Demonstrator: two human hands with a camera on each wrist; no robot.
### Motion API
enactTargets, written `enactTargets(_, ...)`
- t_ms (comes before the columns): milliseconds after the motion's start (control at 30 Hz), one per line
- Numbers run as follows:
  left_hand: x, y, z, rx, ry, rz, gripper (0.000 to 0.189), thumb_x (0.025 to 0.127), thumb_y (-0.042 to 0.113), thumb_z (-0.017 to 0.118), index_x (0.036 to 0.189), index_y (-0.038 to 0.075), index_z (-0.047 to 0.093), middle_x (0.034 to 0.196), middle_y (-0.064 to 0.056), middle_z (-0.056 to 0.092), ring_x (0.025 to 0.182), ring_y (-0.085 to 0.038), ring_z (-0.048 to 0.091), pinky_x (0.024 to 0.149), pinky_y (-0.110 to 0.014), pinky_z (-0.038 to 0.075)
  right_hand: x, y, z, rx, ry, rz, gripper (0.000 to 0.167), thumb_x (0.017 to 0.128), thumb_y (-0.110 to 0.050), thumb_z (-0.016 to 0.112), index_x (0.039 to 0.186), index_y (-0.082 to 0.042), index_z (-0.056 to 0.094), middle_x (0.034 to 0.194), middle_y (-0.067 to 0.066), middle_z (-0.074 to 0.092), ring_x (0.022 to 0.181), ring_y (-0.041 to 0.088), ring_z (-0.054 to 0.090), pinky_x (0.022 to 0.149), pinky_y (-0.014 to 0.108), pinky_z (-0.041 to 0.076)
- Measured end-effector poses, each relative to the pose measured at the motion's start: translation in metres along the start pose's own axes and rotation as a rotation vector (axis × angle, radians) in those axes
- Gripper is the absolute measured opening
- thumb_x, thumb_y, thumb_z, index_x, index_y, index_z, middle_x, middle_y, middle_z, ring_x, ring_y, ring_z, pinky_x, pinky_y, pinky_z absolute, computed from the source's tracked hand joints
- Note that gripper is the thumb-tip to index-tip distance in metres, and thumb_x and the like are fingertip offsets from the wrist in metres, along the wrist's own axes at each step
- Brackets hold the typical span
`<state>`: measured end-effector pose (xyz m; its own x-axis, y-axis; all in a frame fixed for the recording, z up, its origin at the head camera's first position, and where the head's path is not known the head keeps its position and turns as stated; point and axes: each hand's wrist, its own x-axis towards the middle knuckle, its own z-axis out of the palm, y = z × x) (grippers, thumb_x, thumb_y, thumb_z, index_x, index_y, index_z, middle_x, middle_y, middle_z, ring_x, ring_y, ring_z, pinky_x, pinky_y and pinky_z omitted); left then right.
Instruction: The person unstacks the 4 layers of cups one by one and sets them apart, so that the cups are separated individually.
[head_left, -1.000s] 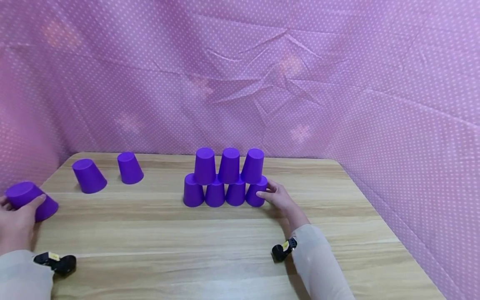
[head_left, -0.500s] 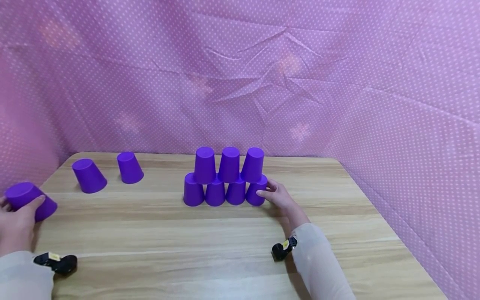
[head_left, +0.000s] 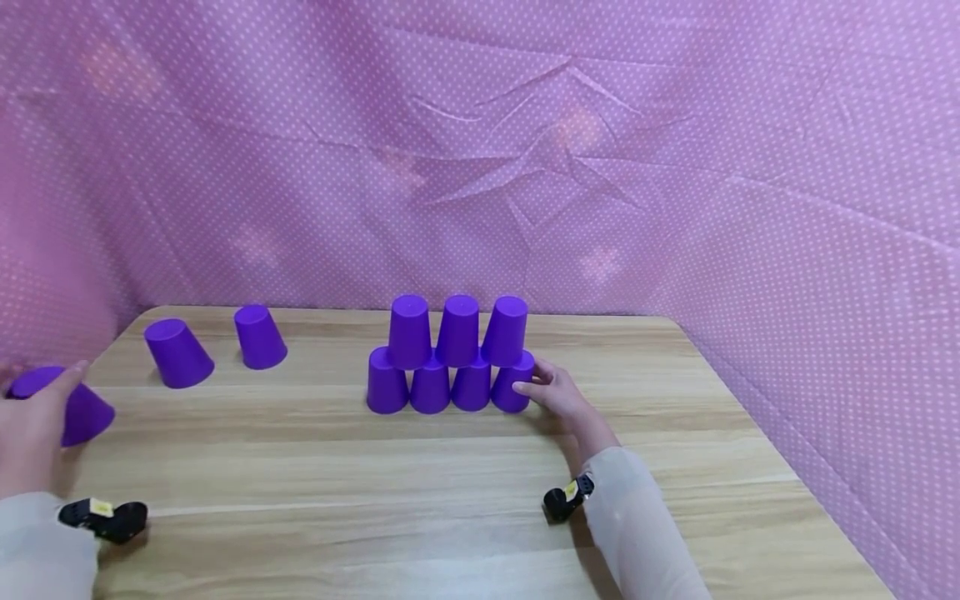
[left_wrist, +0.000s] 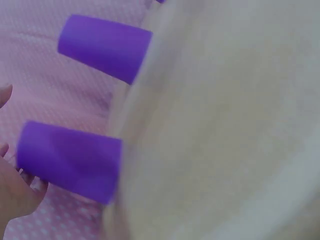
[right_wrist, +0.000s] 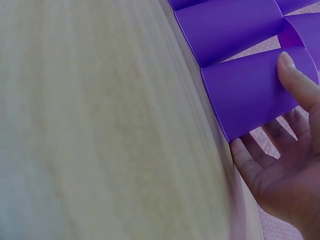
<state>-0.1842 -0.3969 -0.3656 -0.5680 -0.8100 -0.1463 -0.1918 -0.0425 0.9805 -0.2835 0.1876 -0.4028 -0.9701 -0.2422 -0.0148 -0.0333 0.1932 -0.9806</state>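
Observation:
An upside-down purple cup stands at the table's left edge. My left hand is beside it; in the left wrist view the thumb is apart from the cup and other fingertips lie at its far side. In the middle, several upside-down cups form a bottom row, with three more cups on top. My right hand holds the bottom row's right-end cup. In the right wrist view, the thumb lies on that cup and the fingers reach round its side.
Two more upside-down purple cups, one and another, stand apart at the table's back left. The wooden table spreads in front of the stack. Pink dotted cloth hangs behind and at both sides.
My left thumb has lifted off the cup at the left edge, and that hand has shifted slightly left. The right hand and the stacked cups have not visibly moved.

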Motion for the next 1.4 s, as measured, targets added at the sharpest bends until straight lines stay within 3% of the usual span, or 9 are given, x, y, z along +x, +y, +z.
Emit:
enactTargets(100, 0.008, 0.006, 0.002, 0.120, 0.007, 0.069, 0.084, 0.067, 0.040, 0.071, 0.133, 0.035, 0.020, 0.138, 0.014, 0.018, 0.124, -0.002, 0.010, 0.102, -0.024, 0.005, 0.000, 0.003, 0.000, 0.008, -0.003, -0.011, 0.056, 0.074, -0.015, 0.068, 0.125, -0.008, 0.045, 0.116, 0.011, 0.052, 0.108, 0.025, 0.046, 0.093, 0.037, 0.034)
enactTargets(333, 0.092, -0.021, 0.003, 0.098, -0.008, 0.176, 0.093, 0.062, 0.046, 0.072, 0.133, 0.038, 0.012, 0.138, 0.016, 0.015, 0.124, -0.001, 0.008, 0.102, -0.027, 0.001, 0.000, 0.003, 0.000, 0.013, -0.001, -0.029, 0.056, 0.074, -0.015, 0.068, 0.125, -0.009, 0.045, 0.116, 0.010, 0.052, 0.108, 0.025, 0.046, 0.092, 0.037, 0.034)
enactTargets(400, 0.084, -0.013, 0.004, 0.082, -0.023, 0.171, 0.093, 0.062, 0.046, 0.072, 0.133, 0.038, 0.012, 0.138, 0.016, 0.014, 0.124, -0.001, 0.007, 0.102, -0.026, 0.000, 0.001, 0.003, 0.000, 0.018, -0.004, -0.028, 0.057, 0.074, -0.015, 0.068, 0.126, -0.009, 0.044, 0.117, 0.011, 0.051, 0.108, 0.025, 0.045, 0.092, 0.037, 0.034)
enactTargets(567, 0.006, 0.041, 0.016, -0.029, -0.039, 0.150, 0.085, 0.069, 0.031, 0.071, 0.135, 0.030, 0.017, 0.138, 0.014, 0.015, 0.122, 0.002, 0.008, 0.100, -0.017, -0.001, 0.001, 0.004, 0.000, 0.018, -0.006, -0.021, 0.057, 0.075, -0.015, 0.068, 0.126, -0.009, 0.043, 0.117, 0.011, 0.051, 0.108, 0.025, 0.045, 0.092, 0.036, 0.035)
enactTargets(700, -0.027, 0.066, 0.032, -0.129, -0.014, 0.222, 0.077, 0.068, 0.025, 0.073, 0.130, 0.027, 0.029, 0.134, 0.011, 0.024, 0.121, -0.001, 0.014, 0.097, -0.011, 0.003, 0.002, 0.005, 0.000, 0.018, -0.002, -0.027, 0.057, 0.075, -0.015, 0.068, 0.126, -0.009, 0.043, 0.116, 0.011, 0.051, 0.107, 0.026, 0.046, 0.091, 0.037, 0.036)
enactTargets(867, -0.043, 0.086, 0.053, -0.372, -0.101, 0.285, 0.068, 0.067, 0.004, 0.073, 0.122, 0.019, 0.036, 0.120, 0.009, 0.032, 0.112, 0.002, 0.023, 0.092, -0.007, 0.015, 0.003, 0.006, 0.000, 0.035, 0.002, -0.048, 0.055, 0.074, -0.012, 0.067, 0.125, -0.007, 0.045, 0.113, 0.012, 0.053, 0.102, 0.026, 0.049, 0.087, 0.036, 0.039)
enactTargets(1000, -0.059, 0.097, 0.068, -0.428, -0.200, 0.292, 0.066, 0.067, 0.003, 0.072, 0.121, 0.019, 0.037, 0.118, 0.008, 0.035, 0.113, 0.001, 0.024, 0.090, -0.010, 0.027, 0.002, 0.006, 0.000, 0.041, 0.004, -0.052, 0.054, 0.074, -0.011, 0.067, 0.124, -0.008, 0.046, 0.112, 0.011, 0.054, 0.101, 0.025, 0.050, 0.087, 0.035, 0.039)
enactTargets(1133, -0.063, 0.098, 0.084, -0.402, -0.256, 0.312, 0.067, 0.067, 0.006, 0.073, 0.122, 0.019, 0.038, 0.121, 0.006, 0.039, 0.116, -0.004, 0.027, 0.091, -0.011, 0.027, 0.002, 0.004, 0.000, 0.036, -0.006, -0.054, 0.055, 0.074, -0.011, 0.066, 0.125, -0.007, 0.045, 0.114, 0.012, 0.053, 0.104, 0.026, 0.048, 0.089, 0.036, 0.037)
enactTargets(1400, -0.041, 0.085, 0.117, -0.345, -0.319, 0.374, 0.071, 0.063, 0.013, 0.077, 0.122, 0.021, 0.041, 0.124, 0.004, 0.041, 0.117, -0.007, 0.029, 0.094, -0.015, 0.026, 0.002, 0.002, 0.000, 0.027, -0.001, -0.038, 0.054, 0.075, -0.011, 0.066, 0.125, -0.008, 0.045, 0.115, 0.013, 0.052, 0.106, 0.026, 0.047, 0.091, 0.038, 0.035)
